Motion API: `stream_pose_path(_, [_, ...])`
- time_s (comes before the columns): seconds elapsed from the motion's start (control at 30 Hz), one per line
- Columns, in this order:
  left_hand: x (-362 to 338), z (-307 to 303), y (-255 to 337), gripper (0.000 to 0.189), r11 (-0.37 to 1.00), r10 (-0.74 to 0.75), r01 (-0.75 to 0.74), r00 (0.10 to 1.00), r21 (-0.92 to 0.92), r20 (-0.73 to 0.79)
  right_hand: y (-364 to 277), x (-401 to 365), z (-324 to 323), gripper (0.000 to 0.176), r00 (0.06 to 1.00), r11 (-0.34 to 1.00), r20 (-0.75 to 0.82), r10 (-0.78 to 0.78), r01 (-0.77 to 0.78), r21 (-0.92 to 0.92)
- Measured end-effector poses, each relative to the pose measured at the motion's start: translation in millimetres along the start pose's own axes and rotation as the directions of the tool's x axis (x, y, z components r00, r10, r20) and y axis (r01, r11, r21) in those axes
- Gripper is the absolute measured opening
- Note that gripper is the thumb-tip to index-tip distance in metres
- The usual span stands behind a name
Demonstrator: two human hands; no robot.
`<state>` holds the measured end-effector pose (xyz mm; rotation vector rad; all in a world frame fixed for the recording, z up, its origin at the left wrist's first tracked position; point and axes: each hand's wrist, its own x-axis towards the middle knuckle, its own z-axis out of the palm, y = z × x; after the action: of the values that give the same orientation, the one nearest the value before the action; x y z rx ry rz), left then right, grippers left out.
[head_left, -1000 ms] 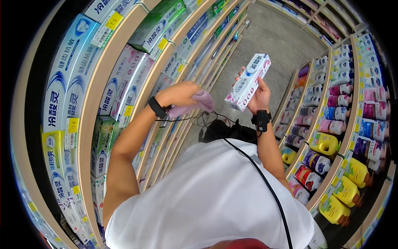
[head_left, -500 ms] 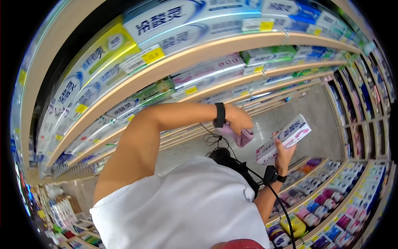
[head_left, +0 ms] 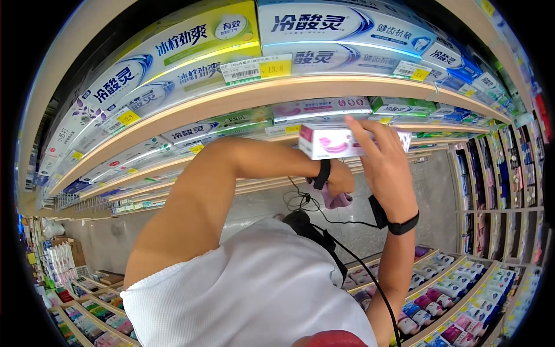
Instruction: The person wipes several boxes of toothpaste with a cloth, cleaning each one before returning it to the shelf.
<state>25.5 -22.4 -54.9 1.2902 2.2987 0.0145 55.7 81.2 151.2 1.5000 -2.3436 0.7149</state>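
My right hand grips a white and pink toothpaste box, its fingers over the front and top. The box is raised level in front of the lower shelf, where a similar pink box lies behind it. Below and left of it, my left hand is closed around a bunched purple cloth, beside the shelf edges. Both wrists wear black bands.
Long wooden shelves with toothpaste boxes and price tags curve across the front. More racks stand at the right, and shelves of bottles at lower right. A black cable hangs across my right side. Grey floor shows between.
My right hand has moved up and left with the box, from above the floor to the shelf front, and the box has turned. My left hand still holds the cloth. The view has shifted.
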Motion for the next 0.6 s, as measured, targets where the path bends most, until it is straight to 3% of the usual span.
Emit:
stream_pose_path(0.03, [15.2,26.9,-18.6,0.031,0.994,0.103,-0.108,0.976,-0.017,-0.19,1.2,8.5,4.6,0.069,0.997,0.997,0.006,-0.079,0.079,-0.009])
stream_pose_path(0.1, [19.2,27.1,-21.8,0.03,0.995,0.102,-0.104,0.973,-0.001,-0.205,4.4,22.3,14.0,0.07,0.982,0.982,0.018,-0.187,0.188,-0.036])
stream_pose_path(0.23, [17.8,30.0,-26.7,0.028,0.995,0.09,-0.079,0.966,0.052,-0.242,3.5,40.0,23.3,0.06,0.972,0.969,0.015,-0.236,0.236,-0.077])
stream_pose_path(0.33, [5.0,12.6,-17.8,0.027,0.995,0.081,-0.071,0.987,0.073,-0.141,3.2,46.8,30.2,0.059,0.972,0.965,0.018,-0.235,0.235,-0.112])
stream_pose_path(0.6, [-4.0,9.6,-8.5,0.026,1.0,0.023,-0.023,0.984,0.003,-0.175,6.5,52.3,43.5,0.056,0.969,0.949,0.068,-0.237,0.246,-0.197])
